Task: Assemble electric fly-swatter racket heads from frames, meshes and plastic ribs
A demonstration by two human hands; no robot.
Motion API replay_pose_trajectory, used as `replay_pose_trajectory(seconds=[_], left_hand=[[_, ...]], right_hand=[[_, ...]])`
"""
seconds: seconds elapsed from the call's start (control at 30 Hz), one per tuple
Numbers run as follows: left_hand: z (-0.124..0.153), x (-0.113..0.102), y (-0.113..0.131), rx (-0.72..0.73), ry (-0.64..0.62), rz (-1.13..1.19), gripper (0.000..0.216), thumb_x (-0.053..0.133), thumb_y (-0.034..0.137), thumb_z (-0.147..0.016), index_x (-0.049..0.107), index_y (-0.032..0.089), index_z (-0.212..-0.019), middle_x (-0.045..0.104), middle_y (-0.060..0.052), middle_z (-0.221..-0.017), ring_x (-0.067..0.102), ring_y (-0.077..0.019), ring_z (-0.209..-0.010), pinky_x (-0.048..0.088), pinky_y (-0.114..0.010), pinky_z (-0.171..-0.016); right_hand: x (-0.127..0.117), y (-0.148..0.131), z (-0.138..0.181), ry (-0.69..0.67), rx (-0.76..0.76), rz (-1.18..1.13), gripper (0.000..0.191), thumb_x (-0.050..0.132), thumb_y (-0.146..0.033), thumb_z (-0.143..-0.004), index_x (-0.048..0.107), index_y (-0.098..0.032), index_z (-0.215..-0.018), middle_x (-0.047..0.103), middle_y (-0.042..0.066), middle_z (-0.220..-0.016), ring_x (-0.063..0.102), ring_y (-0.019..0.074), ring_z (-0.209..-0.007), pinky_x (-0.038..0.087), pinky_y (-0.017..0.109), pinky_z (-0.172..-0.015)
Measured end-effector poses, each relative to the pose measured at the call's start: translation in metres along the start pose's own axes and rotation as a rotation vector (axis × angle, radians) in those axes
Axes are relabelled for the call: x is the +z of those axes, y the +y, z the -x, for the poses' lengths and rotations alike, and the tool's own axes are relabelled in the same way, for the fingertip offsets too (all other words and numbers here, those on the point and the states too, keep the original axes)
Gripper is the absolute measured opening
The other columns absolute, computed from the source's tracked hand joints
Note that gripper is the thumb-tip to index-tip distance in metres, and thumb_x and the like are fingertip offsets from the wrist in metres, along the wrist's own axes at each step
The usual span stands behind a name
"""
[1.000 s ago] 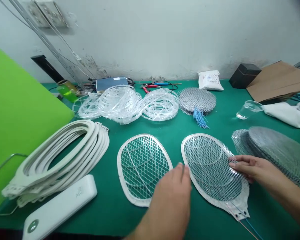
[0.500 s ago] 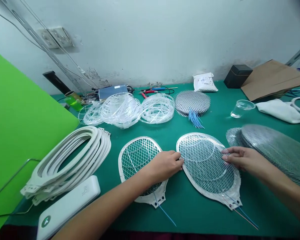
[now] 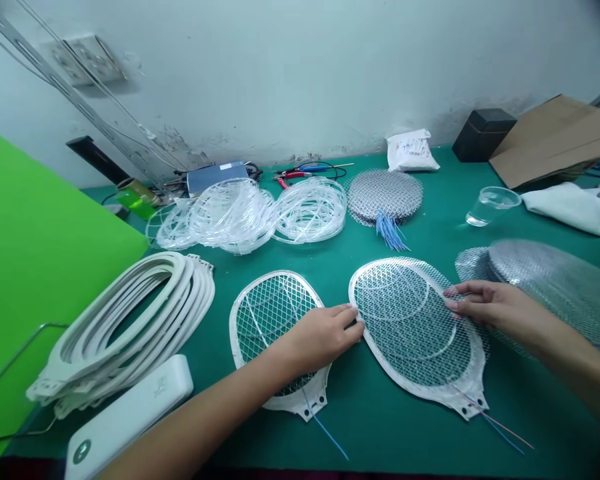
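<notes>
My left hand [image 3: 325, 337] reaches across a mesh-filled racket head [image 3: 275, 300] and grips the left rim of a second white racket frame [image 3: 397, 379]. A round wire mesh sheet [image 3: 410, 320] lies over this second frame, its right edge reaching past the rim. Thumb and fingers of my right hand [image 3: 490, 307] are closed on that mesh edge. One red and one blue wire [image 3: 505, 432] trail from the second frame's neck. From the first racket's neck runs a single blue wire [image 3: 327, 433].
White oval frames [image 3: 135, 327] are stacked at left behind a white power bank [image 3: 130, 413]. Clear plastic rings [image 3: 235, 217], a round mesh stack [image 3: 385, 193] and blue wires [image 3: 390, 230] lie behind. Larger mesh sheets [image 3: 555, 287] and a plastic cup [image 3: 490, 205] are at right.
The camera view has shifted slightly. The mesh sheet now sticks out more past the second frame's right rim, with my right hand at its edge. My left hand keeps its grip on the rim.
</notes>
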State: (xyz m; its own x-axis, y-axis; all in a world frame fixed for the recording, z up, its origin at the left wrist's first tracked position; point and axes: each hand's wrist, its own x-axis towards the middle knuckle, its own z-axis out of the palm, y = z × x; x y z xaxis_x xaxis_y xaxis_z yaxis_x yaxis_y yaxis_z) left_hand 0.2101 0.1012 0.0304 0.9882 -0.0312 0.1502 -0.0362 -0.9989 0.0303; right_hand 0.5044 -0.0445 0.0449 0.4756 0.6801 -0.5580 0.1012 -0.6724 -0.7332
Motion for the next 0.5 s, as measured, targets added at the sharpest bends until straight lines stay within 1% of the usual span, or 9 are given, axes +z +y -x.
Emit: replay_pose_trajectory(seconds=[0.17,0.27,0.4,0.5], left_hand=[[-0.002,0.002,0.000,0.003,0.059,0.015,0.018,0.052,0.011,-0.097,0.060,0.007,-0.113,0.068,-0.016,-0.114,0.068,-0.0246,-0.106,0.062,-0.035,-0.080],[-0.001,0.003,0.000,0.002,0.073,0.014,0.019,0.054,0.010,-0.096,0.060,0.007,-0.114,0.067,-0.018,-0.116,0.068,-0.0254,-0.107,0.062,-0.036,-0.081],[0.000,0.006,0.000,-0.002,0.080,0.004,0.020,0.057,0.011,-0.095,0.060,0.007,-0.114,0.067,-0.019,-0.118,0.066,-0.0269,-0.111,0.062,-0.038,-0.084],[0.000,0.007,0.001,-0.004,0.079,-0.001,0.020,0.058,0.008,-0.093,0.060,0.006,-0.113,0.067,-0.018,-0.117,0.066,-0.0264,-0.111,0.061,-0.037,-0.085]], right_hand=[[-0.006,0.001,-0.003,-0.036,-0.023,-0.002,0.038,0.077,-0.046,-0.070,0.072,-0.019,-0.096,0.067,0.003,-0.068,0.051,0.0154,-0.059,0.036,0.027,-0.053],[-0.004,0.005,-0.006,-0.022,-0.011,-0.011,0.038,0.078,-0.046,-0.068,0.072,-0.020,-0.095,0.068,0.004,-0.070,0.054,0.0169,-0.061,0.038,0.028,-0.055],[0.003,0.012,-0.007,-0.025,-0.010,-0.088,0.040,0.080,-0.044,-0.065,0.071,-0.019,-0.096,0.070,0.007,-0.073,0.061,0.0211,-0.070,0.044,0.031,-0.062],[0.002,0.013,-0.006,-0.038,-0.011,-0.097,0.042,0.081,-0.046,-0.066,0.071,-0.019,-0.096,0.070,0.005,-0.071,0.058,0.0184,-0.066,0.042,0.029,-0.059]])
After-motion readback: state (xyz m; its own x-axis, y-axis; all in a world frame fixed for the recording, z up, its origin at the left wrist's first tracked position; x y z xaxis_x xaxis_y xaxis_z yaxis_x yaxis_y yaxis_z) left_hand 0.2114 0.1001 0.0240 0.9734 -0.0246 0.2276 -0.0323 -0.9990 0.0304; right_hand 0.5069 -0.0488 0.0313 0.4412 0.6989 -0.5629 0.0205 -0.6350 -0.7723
